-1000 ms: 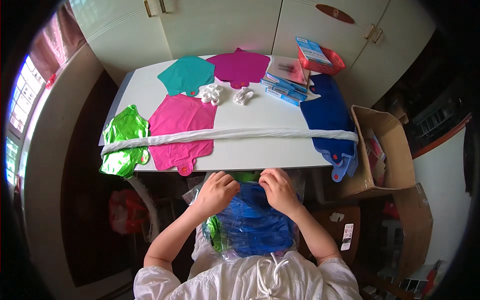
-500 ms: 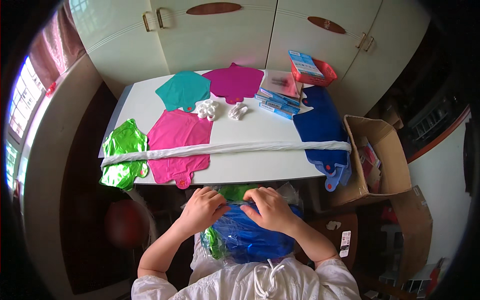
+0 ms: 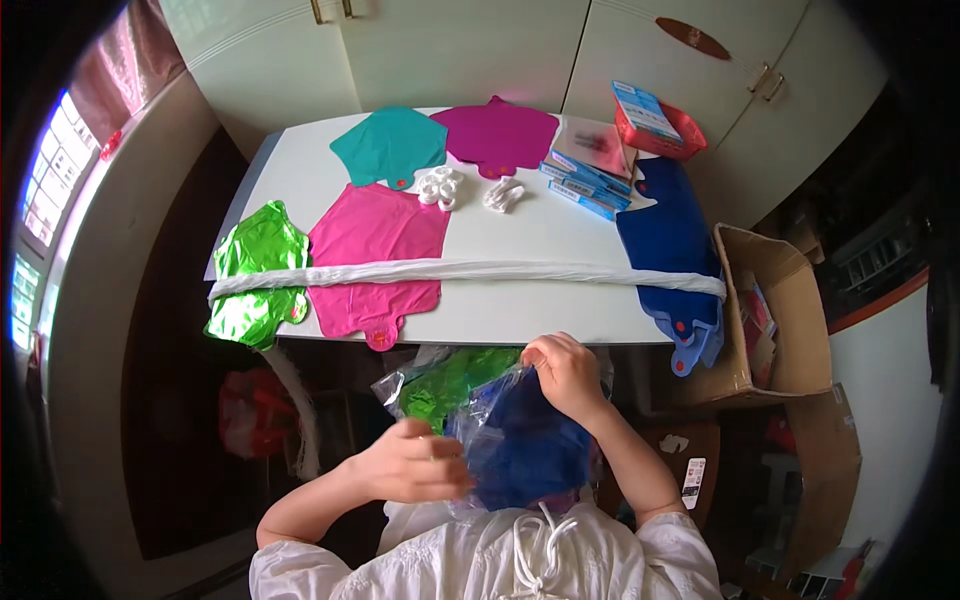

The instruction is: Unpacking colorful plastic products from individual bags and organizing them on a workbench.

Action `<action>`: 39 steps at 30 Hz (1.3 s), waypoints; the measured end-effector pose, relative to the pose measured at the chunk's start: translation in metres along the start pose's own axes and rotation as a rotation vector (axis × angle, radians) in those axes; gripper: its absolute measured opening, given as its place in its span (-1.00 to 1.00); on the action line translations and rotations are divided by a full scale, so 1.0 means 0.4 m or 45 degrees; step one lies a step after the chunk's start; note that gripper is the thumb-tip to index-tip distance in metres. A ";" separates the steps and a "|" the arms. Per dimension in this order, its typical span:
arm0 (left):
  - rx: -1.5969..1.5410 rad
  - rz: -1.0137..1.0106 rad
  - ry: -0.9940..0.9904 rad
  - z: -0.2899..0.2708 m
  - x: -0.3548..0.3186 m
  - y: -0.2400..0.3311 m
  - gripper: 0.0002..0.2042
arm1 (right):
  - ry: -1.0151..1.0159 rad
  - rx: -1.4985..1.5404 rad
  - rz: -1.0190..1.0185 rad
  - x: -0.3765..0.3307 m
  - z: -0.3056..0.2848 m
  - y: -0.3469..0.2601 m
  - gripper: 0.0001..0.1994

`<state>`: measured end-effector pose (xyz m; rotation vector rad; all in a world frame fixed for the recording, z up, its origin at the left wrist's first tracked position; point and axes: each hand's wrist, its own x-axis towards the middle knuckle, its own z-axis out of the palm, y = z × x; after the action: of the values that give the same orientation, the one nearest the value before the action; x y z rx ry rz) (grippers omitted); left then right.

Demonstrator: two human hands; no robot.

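Note:
A clear plastic bag (image 3: 485,420) lies on my lap, just below the table's front edge. A shiny green foil piece (image 3: 440,385) and a dark blue piece (image 3: 540,440) show through or beside the film. At the bag's upper right, my right hand (image 3: 565,375) pinches its rim between thumb and fingers. My left hand (image 3: 415,462) is low at the bag's left side with bent fingers; motion blurs them, so whether it grips the film cannot be told.
Across the white table (image 3: 540,315) runs a long white twisted strand (image 3: 480,271) over green foil (image 3: 260,260), pink (image 3: 380,240) and blue (image 3: 670,240) shapes. Behind are teal (image 3: 390,145) and purple (image 3: 495,135) shapes, white bundles (image 3: 440,187), blue boxes (image 3: 585,187) and a red basket (image 3: 685,135). A cardboard box (image 3: 800,350) stands right.
My left hand has moved down and toward me; my right hand has gone slightly up and right. The bag has shifted, and more green shows at its upper left. The view has tilted down.

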<state>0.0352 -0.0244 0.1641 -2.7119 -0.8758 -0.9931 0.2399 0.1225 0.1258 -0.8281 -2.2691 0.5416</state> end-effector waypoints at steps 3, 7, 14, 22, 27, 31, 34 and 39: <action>-0.311 -0.243 0.163 -0.037 -0.038 -0.019 -0.85 | 0.057 -0.009 -0.115 0.007 -0.016 -0.018 -0.87; -0.884 -0.553 0.607 -0.054 -0.094 -0.071 -0.90 | 0.078 -0.081 -0.365 0.081 -0.038 -0.043 -0.82; -0.403 -0.928 0.556 -0.085 -0.107 -0.179 -0.94 | -0.158 -0.367 -0.626 0.311 -0.121 -0.082 -0.78; 0.762 -0.648 0.370 -0.088 0.088 -0.128 -0.64 | -0.571 -0.537 -0.614 0.493 -0.033 -0.053 -0.67; 0.680 -0.637 -0.252 -0.018 0.096 -0.233 -0.86 | -0.603 -0.504 -0.852 0.563 0.069 -0.003 -0.67; 0.578 -0.420 -0.314 0.002 0.085 -0.264 -0.89 | -0.622 -0.573 -0.906 0.599 0.127 0.047 -0.67; 0.508 -0.174 -0.343 -0.005 0.059 -0.255 -0.87 | -0.613 -0.583 -1.003 0.610 0.181 0.080 -0.65; 0.412 -0.092 -0.355 -0.006 -0.019 -0.242 -0.89 | -0.405 -0.414 -1.291 0.585 0.250 0.122 -0.71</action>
<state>-0.0251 0.0510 0.1536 -2.5850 -1.0798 -0.4370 0.0533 0.3021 0.1301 0.3609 -2.7129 -0.1889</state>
